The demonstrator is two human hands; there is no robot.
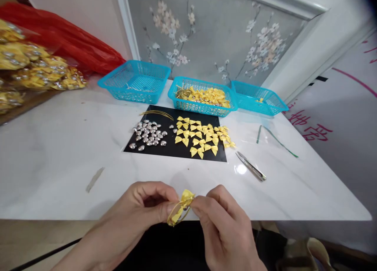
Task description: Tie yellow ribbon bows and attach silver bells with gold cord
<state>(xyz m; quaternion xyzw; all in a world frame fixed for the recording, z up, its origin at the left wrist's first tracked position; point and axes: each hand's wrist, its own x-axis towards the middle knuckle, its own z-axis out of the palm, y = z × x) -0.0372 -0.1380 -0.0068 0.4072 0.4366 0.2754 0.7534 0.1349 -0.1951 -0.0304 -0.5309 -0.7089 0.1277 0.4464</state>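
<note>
A yellow ribbon bow (pixel 186 198) with a looped gold cord (pixel 172 224) is held between my two hands at the table's front edge. My left hand (pixel 147 210) pinches its left side between thumb and forefinger. At the bow's right end, the fingertips of my right hand (pixel 222 220) are pressed together; what exactly they grip there is partly hidden. Farther back on a black mat (pixel 173 153) lie silver heart-shaped beads (pixel 150 133) on the left, gold cords (pixel 159 113) behind them, and several loose yellow bows (pixel 196 152) on the right.
Behind the mat stand three blue baskets: the left one (pixel 138 96), the middle one (pixel 203 108) filled with yellow bows, and the right one (pixel 259 110). Thread snips (pixel 251 167) and a green strip (pixel 278 140) lie to the right. Bagged bows (pixel 44 68) are at far left.
</note>
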